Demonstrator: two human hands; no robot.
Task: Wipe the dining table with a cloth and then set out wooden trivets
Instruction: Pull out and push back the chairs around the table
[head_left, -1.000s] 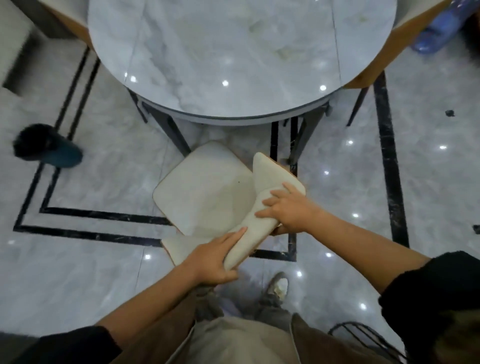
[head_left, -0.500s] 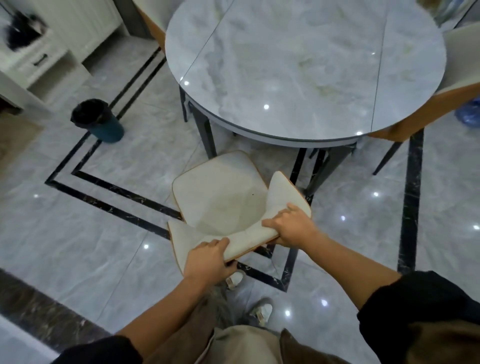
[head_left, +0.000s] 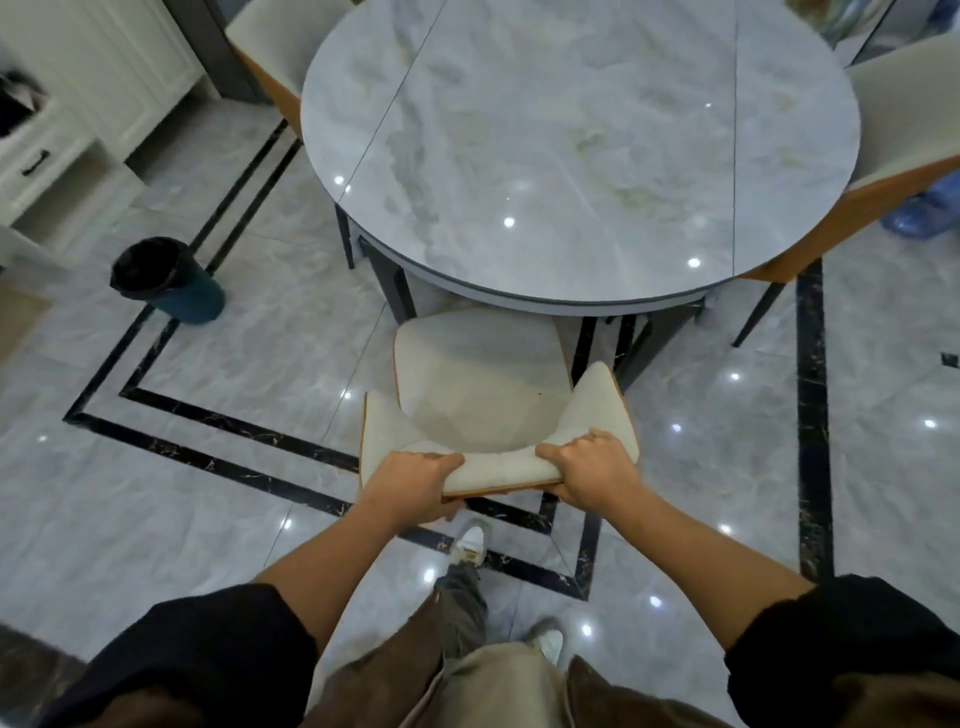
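Head view shows the dining table (head_left: 571, 156) with a round, smooth, shiny top that looks like grey-white stone with cloudy streaks. Thin straight lines run across it, and nothing lies on it. No cloth and no wooden trivets are in sight, so I think the wiping and the setting out are both yet to do. I cannot tell if the top is clean. Just in front of the table stands a chair (head_left: 478, 374) with a soft, pale seat and an orange-brown edge. Its back curves round like a shell. The left hand (head_left: 415, 483) and the right hand (head_left: 587, 470) both grip the top of that back, fingers curled tight over the padding, one near each end. The floor (head_left: 208, 493) is glossy tile with black stripes, and a dark round bin (head_left: 166, 280) stands off to the left.
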